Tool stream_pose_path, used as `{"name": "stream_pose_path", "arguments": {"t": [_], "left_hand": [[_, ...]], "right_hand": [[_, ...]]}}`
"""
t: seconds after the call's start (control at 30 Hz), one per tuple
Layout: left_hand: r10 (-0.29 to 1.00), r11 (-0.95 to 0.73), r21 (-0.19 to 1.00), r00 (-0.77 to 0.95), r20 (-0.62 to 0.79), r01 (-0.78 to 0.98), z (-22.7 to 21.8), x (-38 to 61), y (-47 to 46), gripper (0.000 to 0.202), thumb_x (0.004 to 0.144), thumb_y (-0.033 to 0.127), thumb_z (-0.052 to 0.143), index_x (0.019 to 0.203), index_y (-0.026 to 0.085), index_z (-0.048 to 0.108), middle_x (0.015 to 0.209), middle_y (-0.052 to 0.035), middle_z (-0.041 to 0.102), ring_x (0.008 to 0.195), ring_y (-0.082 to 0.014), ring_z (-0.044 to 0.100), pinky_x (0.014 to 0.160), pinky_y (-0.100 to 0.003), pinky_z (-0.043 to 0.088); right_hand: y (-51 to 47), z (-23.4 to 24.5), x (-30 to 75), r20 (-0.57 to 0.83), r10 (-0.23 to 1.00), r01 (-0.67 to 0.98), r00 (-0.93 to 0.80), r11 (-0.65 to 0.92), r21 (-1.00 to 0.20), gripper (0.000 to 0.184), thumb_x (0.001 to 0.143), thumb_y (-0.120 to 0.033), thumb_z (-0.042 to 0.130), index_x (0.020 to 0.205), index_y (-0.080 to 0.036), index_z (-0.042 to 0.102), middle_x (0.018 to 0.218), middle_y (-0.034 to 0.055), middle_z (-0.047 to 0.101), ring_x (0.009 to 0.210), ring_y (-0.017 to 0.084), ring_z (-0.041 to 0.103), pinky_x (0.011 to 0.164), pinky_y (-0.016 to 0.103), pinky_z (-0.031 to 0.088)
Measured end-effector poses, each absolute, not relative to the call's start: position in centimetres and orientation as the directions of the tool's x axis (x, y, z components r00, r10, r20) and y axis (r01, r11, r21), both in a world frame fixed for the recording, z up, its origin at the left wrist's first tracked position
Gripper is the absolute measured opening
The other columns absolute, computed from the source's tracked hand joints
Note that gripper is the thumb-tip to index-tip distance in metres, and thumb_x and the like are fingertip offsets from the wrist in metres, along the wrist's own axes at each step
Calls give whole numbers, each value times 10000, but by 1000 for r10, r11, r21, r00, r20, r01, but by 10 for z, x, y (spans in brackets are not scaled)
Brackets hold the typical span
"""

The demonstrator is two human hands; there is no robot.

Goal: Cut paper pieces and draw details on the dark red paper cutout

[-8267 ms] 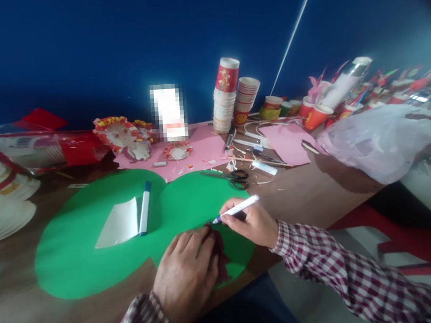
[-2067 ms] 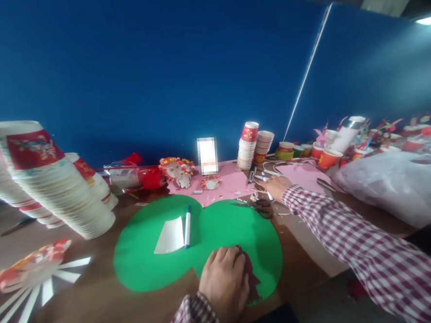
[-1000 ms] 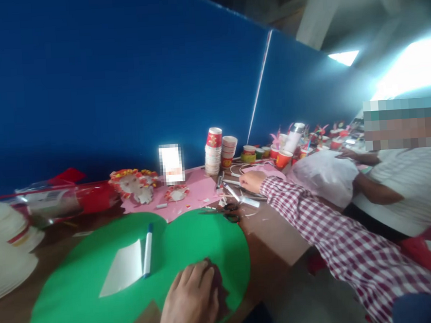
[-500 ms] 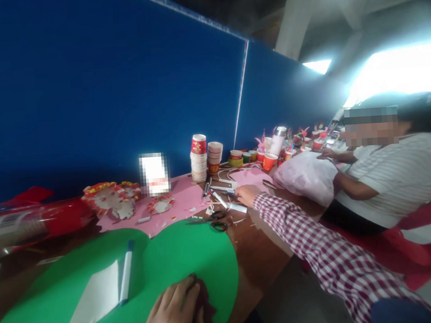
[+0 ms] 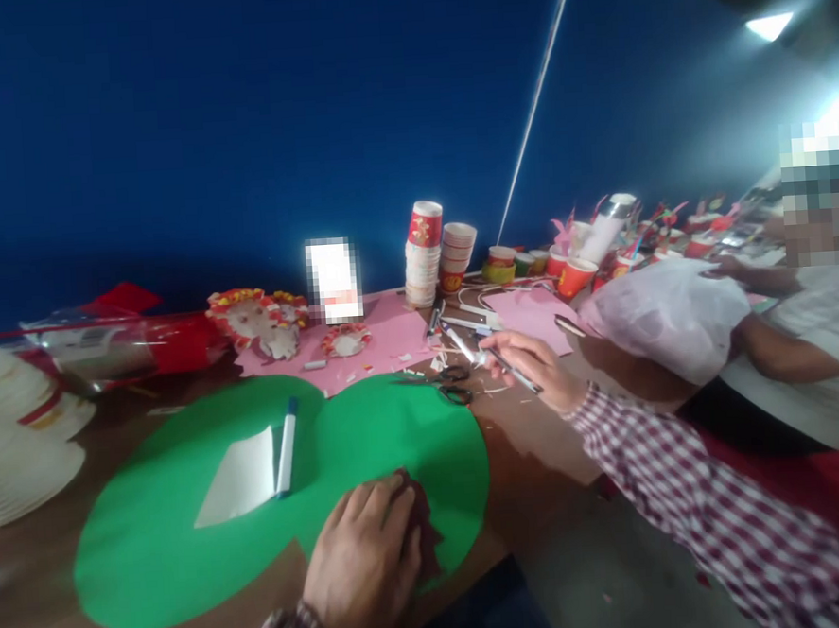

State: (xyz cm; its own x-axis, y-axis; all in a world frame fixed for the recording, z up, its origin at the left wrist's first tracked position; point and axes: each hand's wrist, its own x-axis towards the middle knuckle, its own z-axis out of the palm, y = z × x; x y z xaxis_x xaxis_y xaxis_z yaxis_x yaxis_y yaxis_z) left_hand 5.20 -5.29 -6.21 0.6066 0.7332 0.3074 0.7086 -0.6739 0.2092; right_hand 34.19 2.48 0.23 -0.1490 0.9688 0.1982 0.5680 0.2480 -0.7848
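Note:
My left hand lies palm down on a green double-lobed sheet of paper, its fingers loosely bent and pressing on it. In my right hand is a slim dark pen, held above the table between thumb and fingers; its exact kind is hard to make out. A white marker with a blue cap and a folded white paper rest on the green sheet. Black-handled scissors lie at its far right edge, near a white pen.
Stacked paper cups stand on pink paper by the blue wall. More cups lie at the left. Red-and-yellow trimmed paper pieces sit farther back. On the right, a person handles a white plastic bag.
My right hand has picked up the slim dark pen from the clutter and drawn it back nearer. My left hand stays on the green paper. The view has turned right and down.

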Motion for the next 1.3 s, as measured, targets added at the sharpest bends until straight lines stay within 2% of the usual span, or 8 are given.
{"name": "stream_pose_path", "arguments": {"t": [0.1, 0.2, 0.27, 0.4, 0.5, 0.7, 0.87, 1.3], "left_hand": [[742, -665, 216, 598, 304, 715, -60, 52, -53, 282, 817, 212, 484, 1078, 201, 589, 1141, -69, 604, 1008, -239, 554, 863, -430, 486], [743, -664, 227, 598, 300, 712, -60, 52, -52, 284, 813, 211, 489, 1078, 198, 590, 1128, -71, 607, 992, -233, 562, 855, -421, 492], [736, -673, 230, 605, 304, 703, -60, 52, -53, 296, 814, 213, 486, 1092, 187, 584, 1129, -78, 606, 993, -234, 561, 853, -419, 493], [740, -668, 221, 601, 303, 711, -60, 53, -53, 294, 818, 219, 479, 1090, 180, 585, 1137, -83, 604, 1010, -246, 551, 857, -432, 488], [751, -656, 228, 591, 294, 719, -59, 54, -53, 277, 828, 221, 467, 1072, 188, 596, 1135, -72, 607, 1008, -240, 550, 862, -428, 484], [770, -637, 256, 583, 259, 727, -58, 55, -53, 291, 798, 210, 489, 1067, 190, 600, 1150, -61, 606, 1023, -240, 542, 873, -430, 476], [754, -653, 220, 593, 284, 725, -57, 54, -53, 274, 835, 238, 467, 1068, 181, 600, 1144, -74, 606, 1015, -239, 544, 862, -427, 478], [736, -667, 192, 597, 319, 720, -60, 54, -53, 251, 836, 251, 488, 1046, 185, 608, 1122, -70, 613, 995, -238, 554, 833, -420, 489]], "right_hand": [[-3, -9, 312, 218, 943, 184, -251, 268, -946, 240, 893, -289, 450, 1100, -180, 505, 943, 83, 656, 837, 165, 642, 632, 265, 513], [-19, -18, 284, 128, 905, 38, -405, 157, -987, 372, 816, -265, 593, 1168, -210, 485, 991, 78, 654, 920, 170, 631, 648, 259, 525], [-20, -23, 271, 102, 914, -2, -392, 110, -994, 363, 768, -277, 658, 1094, -211, 514, 939, 53, 653, 848, 151, 635, 654, 257, 522], [-13, -35, 259, 84, 977, 71, -198, 99, -993, 164, 829, -358, 582, 836, -212, 506, 576, -64, 474, 483, 78, 463, 439, 185, 374], [-16, -43, 260, 62, 979, 94, -193, 81, -992, 190, 895, -375, 462, 789, -218, 452, 514, -90, 351, 419, 74, 350, 409, 189, 283], [-32, -44, 264, 16, 937, 345, -349, 145, -927, 202, 914, -350, 415, 916, -216, 567, 667, -2, 611, 586, 126, 554, 541, 238, 414], [-28, -49, 260, 32, 957, 390, -288, 148, -909, 147, 847, -352, 553, 846, -206, 542, 639, -19, 578, 542, 119, 554, 492, 216, 423], [-29, -46, 257, 68, 940, 417, -334, 212, -884, 136, 882, -295, 516, 851, -170, 559, 661, -6, 602, 562, 95, 558, 527, 188, 431]]}}
